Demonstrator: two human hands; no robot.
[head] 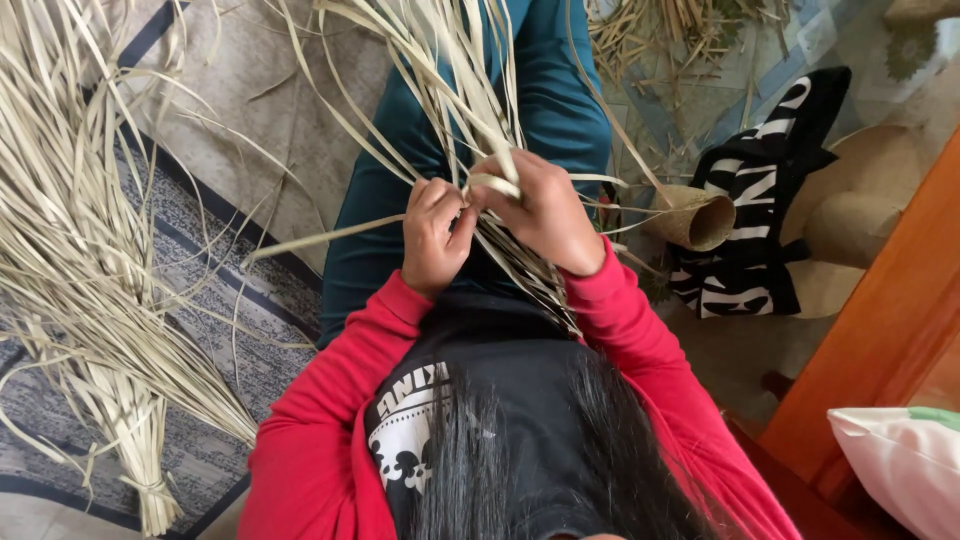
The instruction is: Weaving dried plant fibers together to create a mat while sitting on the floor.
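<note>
Pale dried palm strips [455, 75] fan upward from the person's lap, and both hands meet at the point where the loose ends turn into a woven band [530, 280] that runs down over the teal trousers [560, 110] towards the body. The left hand [435, 235] has its fingers curled tight, pinching a few strips against the thumb; the right hand [545, 215] is closed over a strip folded flat across its knuckles, so both hold the work and neither is spread wide. To plait this well, I would judge that the left pinch should keep the crossing firm while the right lays each strip flat and snug, without a twist, and pulls evenly so the band stays even in width. Just to the right of the hands lies a small woven cup-shaped piece [695, 215], its open mouth facing the camera; it looks empty, though its inside is shadowed and hard to read. A large bundle of strips [90, 300], tied at its base, rests on the patterned rug [200, 270], and a black-and-white cloth [760, 210] lies beside the cup.
</note>
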